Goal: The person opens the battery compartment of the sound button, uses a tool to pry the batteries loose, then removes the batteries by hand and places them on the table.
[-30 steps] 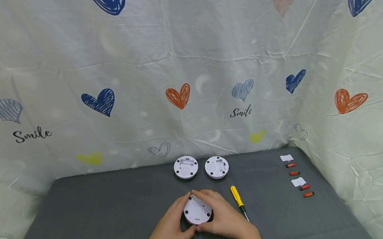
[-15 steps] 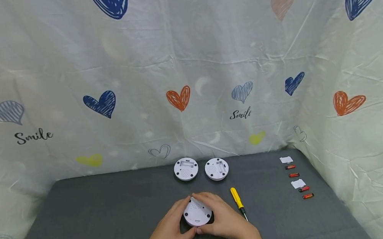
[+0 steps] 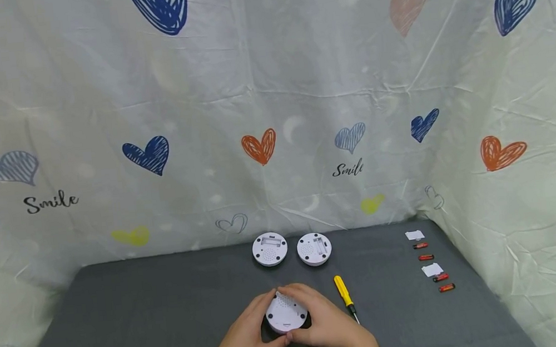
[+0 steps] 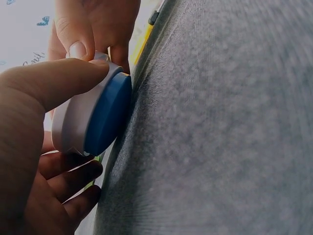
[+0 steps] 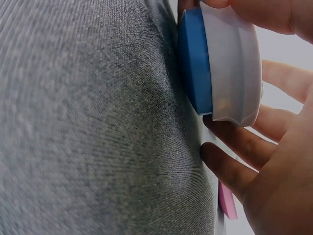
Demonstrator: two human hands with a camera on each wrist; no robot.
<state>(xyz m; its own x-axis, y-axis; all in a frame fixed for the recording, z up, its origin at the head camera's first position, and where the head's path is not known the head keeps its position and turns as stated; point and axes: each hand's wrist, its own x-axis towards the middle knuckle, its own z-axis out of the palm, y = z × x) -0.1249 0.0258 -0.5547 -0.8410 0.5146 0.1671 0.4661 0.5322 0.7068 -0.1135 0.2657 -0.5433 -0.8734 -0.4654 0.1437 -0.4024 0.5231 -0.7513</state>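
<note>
A round white sound button (image 3: 284, 311) lies upside down between my hands, its speaker holes and dark rubber feet facing up. In the left wrist view its blue cap (image 4: 110, 115) is underneath, against the grey cloth. My left hand (image 3: 245, 333) grips the left side, thumb at the near rim and fingers round the far side. From the right, my right hand (image 3: 325, 322) holds it the same way, the two thumbs meeting at the near edge. No open battery bay shows on this button.
Behind stand two similar upturned buttons, one left (image 3: 271, 256) and one right (image 3: 315, 256), with open battery bays. A yellow-handled screwdriver (image 3: 342, 291) lies right of my hands. Farther right are several red batteries (image 3: 447, 287) and two white covers (image 3: 432, 270). A patterned curtain borders the table (image 3: 161, 313).
The head view has tilted slightly, so the scene sits a little lower. Both hands keep their hold on the button, which stays in place.
</note>
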